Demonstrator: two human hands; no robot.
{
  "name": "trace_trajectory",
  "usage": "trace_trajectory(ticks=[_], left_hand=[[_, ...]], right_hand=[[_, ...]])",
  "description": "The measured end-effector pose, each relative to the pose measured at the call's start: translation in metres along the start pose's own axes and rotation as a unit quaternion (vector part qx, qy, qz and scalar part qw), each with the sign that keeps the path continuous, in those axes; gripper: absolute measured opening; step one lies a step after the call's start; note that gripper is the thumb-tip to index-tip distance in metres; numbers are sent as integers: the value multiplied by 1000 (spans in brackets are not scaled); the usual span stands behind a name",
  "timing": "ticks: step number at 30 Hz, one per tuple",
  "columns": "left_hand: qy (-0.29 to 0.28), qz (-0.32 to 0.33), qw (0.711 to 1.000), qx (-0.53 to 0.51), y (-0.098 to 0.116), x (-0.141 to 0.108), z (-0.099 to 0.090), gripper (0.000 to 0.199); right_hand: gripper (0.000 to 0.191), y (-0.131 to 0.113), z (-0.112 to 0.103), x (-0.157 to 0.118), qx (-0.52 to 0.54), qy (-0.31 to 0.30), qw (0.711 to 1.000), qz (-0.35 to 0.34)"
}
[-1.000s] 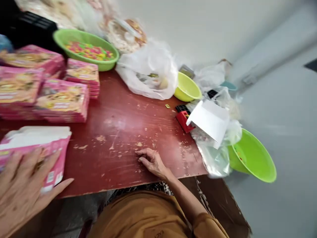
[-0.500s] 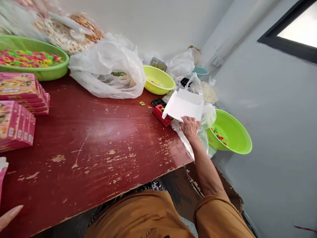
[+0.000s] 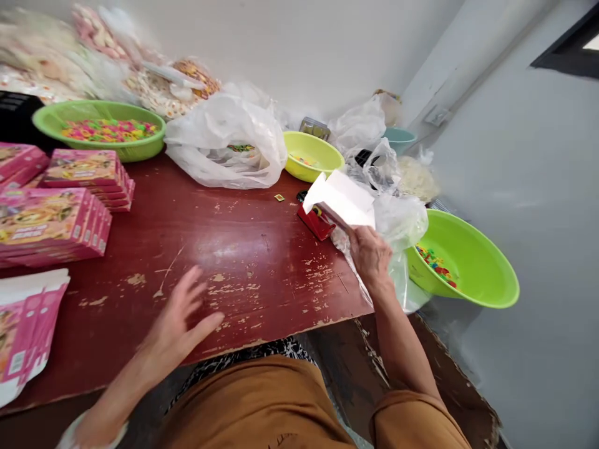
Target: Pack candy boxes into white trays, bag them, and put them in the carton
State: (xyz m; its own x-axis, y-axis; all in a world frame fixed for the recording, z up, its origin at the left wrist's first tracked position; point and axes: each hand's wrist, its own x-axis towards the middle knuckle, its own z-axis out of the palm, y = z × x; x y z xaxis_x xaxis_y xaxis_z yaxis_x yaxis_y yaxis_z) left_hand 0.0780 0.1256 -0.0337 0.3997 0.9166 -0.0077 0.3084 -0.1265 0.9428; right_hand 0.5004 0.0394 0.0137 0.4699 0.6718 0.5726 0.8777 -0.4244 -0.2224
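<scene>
My right hand [image 3: 370,254] grips the near edge of a white cardboard piece [image 3: 346,198], which is tilted over clear plastic bags. Just left of the cardboard a red tape dispenser [image 3: 316,224] rests on the dark red table [image 3: 224,249]. My left hand [image 3: 180,324] hovers above the table's front part, blurred, its fingers apart and nothing in it. Flat pink and white cartons [image 3: 32,324] lie to its left. Behind them stand stacks of pink printed boxes [image 3: 42,218].
Along the back are a green basket [image 3: 135,149] of colourful pieces, a white plastic bag [image 3: 224,137] and a yellow bowl [image 3: 313,156]. A large green basin [image 3: 477,262] stands at the right. A small packet [image 3: 279,197] lies mid-table.
My left hand has come in from the lower left over the table. The white cardboard is now tilted more in my right hand. The view has swung left, showing more pink boxes.
</scene>
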Motion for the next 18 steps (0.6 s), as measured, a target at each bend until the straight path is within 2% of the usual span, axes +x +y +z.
trace_trajectory(ticks=[1,2,3,5,7,9,11,14,18], left_hand=[[-43,-43,992,-112,15,13,25,103],[-89,-85,969,-215,29,27,47,105],[-104,-117,940,-303,40,40,65,101],[-143,-157,888,-407,50,59,86,88],[-126,-170,870,-445,45,64,92,71],[-89,-193,871,-444,33,56,90,71],[-62,-217,874,-431,22,44,83,74],[-53,-225,876,-423,13,31,74,76],[-52,-227,874,-427,11,24,70,79]], right_hand=[[28,-15,-5,-18,13,-19,999,-43],[29,-29,-10,-38,31,-41,994,-94],[31,-42,-13,-59,53,-66,986,-146],[34,-64,-15,-100,99,-130,958,-237],[34,-77,-10,-132,145,-187,934,-269],[32,-83,-2,-151,206,-233,918,-246],[28,-84,6,-158,286,-278,895,-200],[25,-80,13,-154,384,-346,847,-124],[25,-77,16,-142,458,-419,783,-33]])
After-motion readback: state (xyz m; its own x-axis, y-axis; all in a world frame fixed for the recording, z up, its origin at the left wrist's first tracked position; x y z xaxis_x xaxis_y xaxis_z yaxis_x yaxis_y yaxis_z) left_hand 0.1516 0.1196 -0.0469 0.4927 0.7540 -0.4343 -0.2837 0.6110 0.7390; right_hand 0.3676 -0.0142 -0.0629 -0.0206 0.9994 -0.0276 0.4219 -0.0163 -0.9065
